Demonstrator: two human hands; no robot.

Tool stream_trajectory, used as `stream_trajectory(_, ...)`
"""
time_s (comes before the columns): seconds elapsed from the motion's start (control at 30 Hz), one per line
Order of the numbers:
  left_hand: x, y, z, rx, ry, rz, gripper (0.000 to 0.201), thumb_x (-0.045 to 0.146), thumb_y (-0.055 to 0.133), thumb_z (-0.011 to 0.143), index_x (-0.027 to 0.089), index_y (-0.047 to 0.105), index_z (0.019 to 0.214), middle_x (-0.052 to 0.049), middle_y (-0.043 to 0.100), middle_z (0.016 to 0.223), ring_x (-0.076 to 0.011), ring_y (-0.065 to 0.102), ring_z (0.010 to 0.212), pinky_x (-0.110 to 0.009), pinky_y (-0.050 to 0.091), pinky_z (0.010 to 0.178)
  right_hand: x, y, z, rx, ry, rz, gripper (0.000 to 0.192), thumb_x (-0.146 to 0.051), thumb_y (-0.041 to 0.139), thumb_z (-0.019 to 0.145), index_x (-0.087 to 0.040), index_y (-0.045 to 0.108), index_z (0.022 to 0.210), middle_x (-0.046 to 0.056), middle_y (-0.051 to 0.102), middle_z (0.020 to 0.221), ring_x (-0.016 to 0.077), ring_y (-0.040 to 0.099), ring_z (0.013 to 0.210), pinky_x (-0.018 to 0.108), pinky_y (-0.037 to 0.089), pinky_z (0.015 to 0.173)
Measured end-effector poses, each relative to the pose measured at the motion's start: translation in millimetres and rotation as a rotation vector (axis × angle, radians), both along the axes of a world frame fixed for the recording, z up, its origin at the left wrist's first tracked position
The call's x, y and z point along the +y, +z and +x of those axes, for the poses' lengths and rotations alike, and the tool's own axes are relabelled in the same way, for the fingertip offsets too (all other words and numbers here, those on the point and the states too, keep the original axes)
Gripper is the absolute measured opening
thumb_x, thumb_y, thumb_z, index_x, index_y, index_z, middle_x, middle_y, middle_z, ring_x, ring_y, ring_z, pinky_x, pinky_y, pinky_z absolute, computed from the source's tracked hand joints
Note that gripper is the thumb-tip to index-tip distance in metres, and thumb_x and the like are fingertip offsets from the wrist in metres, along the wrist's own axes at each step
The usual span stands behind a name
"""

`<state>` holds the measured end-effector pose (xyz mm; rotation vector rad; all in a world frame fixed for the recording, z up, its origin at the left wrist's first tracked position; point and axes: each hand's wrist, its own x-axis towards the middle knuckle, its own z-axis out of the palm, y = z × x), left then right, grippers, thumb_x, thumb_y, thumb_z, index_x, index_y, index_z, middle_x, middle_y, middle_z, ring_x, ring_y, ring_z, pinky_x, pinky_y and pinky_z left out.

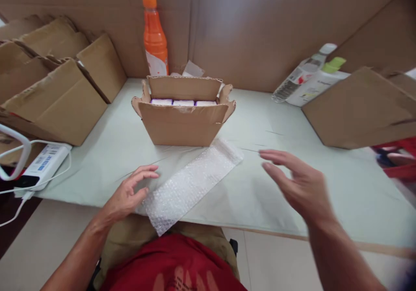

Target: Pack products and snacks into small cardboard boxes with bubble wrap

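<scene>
Left hand [128, 193] nearer, fingers spread, touching bubble wrap strip [191, 182]; long axis diagonal toward box [182, 124]. Right hand [299, 185] released, apart.

Bubble wrap sheet [190, 182]: one long rectangular strip, clear-white, lying flat and diagonal on the desk [325, 169]. Near end overhangs the front edge; far end lies just before the open cardboard box [183, 118]. Left-hand fingers touch its near corner.

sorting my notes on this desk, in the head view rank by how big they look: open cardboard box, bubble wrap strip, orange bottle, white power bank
1. open cardboard box
2. bubble wrap strip, though it lies nearer the camera
3. orange bottle, farthest back, so it may look undersized
4. white power bank, close to the bottle, unsure
</scene>
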<state>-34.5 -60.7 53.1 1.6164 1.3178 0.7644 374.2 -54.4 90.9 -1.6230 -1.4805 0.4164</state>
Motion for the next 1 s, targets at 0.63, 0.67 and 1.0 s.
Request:
stream_trajectory(0.63, 32, 9.0, 13, 0.816, -0.051, 0.468, 0.054, 0.03, 0.058, 0.08, 0.016, 0.06, 0.133, -0.018, 0.065, 0.12, -0.0381, 0.061, 0.104, -0.05, 0.046, 0.09, -29, -57.0, -37, 0.367, -0.074, -0.267, 0.063, -0.038, 0.075, 0.073, -0.022, 0.054, 0.13, 0.0, 0.066, 0.087, 0.0186, 0.061, 0.074, 0.032, 0.049, 0.068)
stream_trajectory(0.67, 31, 7.7, 17, 0.829, -0.038, 0.509, 0.054, 0.031, 0.058, 0.082, 0.014, 0.059, 0.133, -0.021, 0.062, 0.127, -0.041, 0.059, 0.11, -0.053, 0.045, 0.092, -30, -60.1, -35, 0.345, -0.104, -0.262, 0.066, -0.038, 0.076, 0.072, -0.021, 0.054, 0.132, 0.0, 0.064, 0.088, 0.0181, 0.06, 0.074, 0.032, 0.049, 0.07)
stream_trajectory(1.0, -20, -7.2, 53, 0.105, 0.057, 0.304, 0.021, 0.028, 0.058, 0.09, 0.02, 0.07, 0.106, -0.01, 0.071, 0.104, -0.025, 0.065, 0.098, -0.041, 0.051, 0.091, -39, -39.4, -61, 0.209, -0.088, -0.152, 0.068, -0.042, 0.076, 0.078, -0.028, 0.051, 0.14, 0.0, 0.057, 0.086, 0.018, 0.056, 0.073, 0.036, 0.05, 0.072)
